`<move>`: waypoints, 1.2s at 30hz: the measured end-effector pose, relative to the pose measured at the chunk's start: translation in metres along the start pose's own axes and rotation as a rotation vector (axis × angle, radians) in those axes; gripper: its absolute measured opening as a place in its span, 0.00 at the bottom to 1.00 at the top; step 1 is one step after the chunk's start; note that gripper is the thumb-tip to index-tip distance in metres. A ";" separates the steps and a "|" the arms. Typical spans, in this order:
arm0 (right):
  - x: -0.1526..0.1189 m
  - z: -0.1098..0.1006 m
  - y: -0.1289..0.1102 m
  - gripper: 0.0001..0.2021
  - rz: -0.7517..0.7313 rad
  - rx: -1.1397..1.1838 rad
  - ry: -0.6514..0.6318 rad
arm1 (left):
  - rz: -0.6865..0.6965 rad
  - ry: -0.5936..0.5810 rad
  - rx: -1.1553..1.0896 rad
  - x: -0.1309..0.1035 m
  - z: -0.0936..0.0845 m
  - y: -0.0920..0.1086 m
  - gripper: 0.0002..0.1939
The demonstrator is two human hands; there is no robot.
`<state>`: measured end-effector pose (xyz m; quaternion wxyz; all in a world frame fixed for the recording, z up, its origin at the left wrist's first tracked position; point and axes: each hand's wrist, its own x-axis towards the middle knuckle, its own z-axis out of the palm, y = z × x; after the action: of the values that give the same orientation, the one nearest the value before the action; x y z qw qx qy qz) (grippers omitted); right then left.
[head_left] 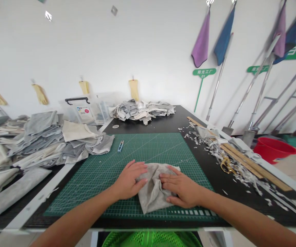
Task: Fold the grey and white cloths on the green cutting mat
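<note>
A piece of grey cloth lies crumpled on the green cutting mat, with raised folds in its middle. My left hand rests at the cloth's left edge, its fingers stretched out and the thumb on the fabric. Across from it, my right hand lies on the cloth's right part with fingers spread, next to the folds. Neither hand is closed round the fabric. Beyond the left hand, a blue utility knife lies on the mat.
Stacks of folded cloth line the left, beside a clear plastic box. Scrap fabric is heaped at the back. Gold scissors, shredded bits and wooden strips lie right. A green basket sits below the table's front edge.
</note>
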<state>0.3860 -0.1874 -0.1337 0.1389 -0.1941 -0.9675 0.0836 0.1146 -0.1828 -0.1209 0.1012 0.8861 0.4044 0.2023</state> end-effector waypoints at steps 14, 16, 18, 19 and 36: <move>0.006 0.011 -0.017 0.13 0.134 -0.225 0.023 | -0.343 -0.219 -0.049 0.083 0.014 -0.027 0.29; 0.006 0.011 -0.017 0.13 0.135 -0.233 0.027 | -0.326 -0.249 -0.094 0.090 0.015 -0.018 0.29; 0.006 0.012 -0.017 0.13 0.141 -0.239 0.035 | -0.310 -0.297 -0.111 0.096 0.013 -0.009 0.27; 0.006 0.012 -0.017 0.13 0.144 -0.241 0.040 | -0.298 -0.332 -0.111 0.098 0.012 -0.005 0.25; -0.003 0.005 -0.014 0.15 0.009 -0.232 0.143 | -0.365 0.074 0.347 0.063 -0.048 -0.005 0.15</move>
<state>0.3823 -0.2022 -0.1357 0.1839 -0.2188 -0.9574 -0.0423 0.1275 -0.1316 -0.0624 -0.0324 0.7947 0.5896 0.1406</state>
